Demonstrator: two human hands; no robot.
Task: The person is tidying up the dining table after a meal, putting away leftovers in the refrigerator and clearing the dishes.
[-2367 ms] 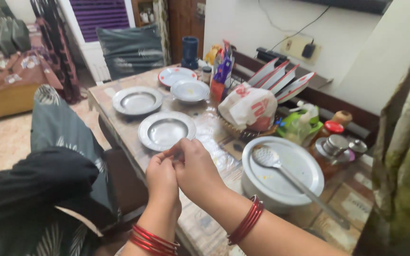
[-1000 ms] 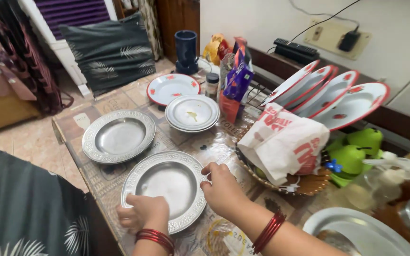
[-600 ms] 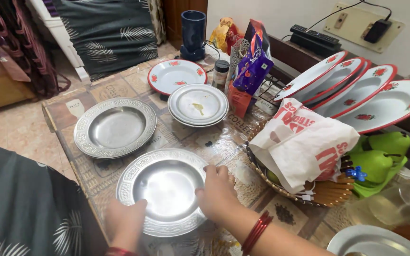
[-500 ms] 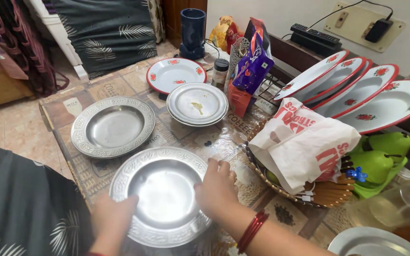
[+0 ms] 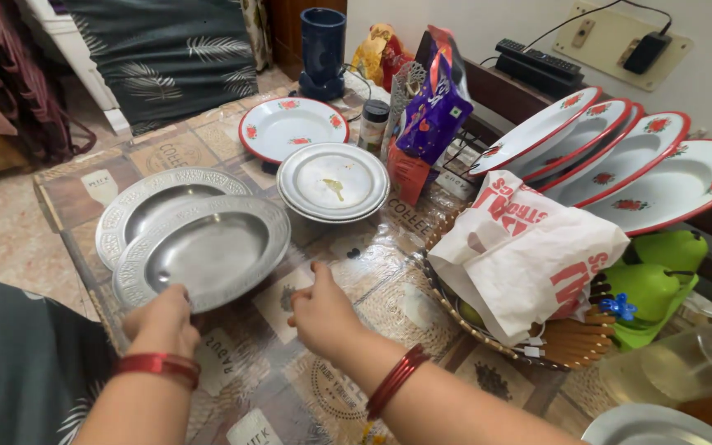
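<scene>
Steel plate (image 5: 199, 255) held by left hand (image 5: 161, 317); purple packet (image 5: 432, 115) behind.

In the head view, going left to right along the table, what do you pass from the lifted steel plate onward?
Lifted steel plate → stack of small steel plates → purple snack packet → white plastic bag → green pears.

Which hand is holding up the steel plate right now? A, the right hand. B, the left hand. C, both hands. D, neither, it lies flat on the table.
B: the left hand grips the near rim of the steel plate, tilted over a second one, while the right hand is off it.
</scene>
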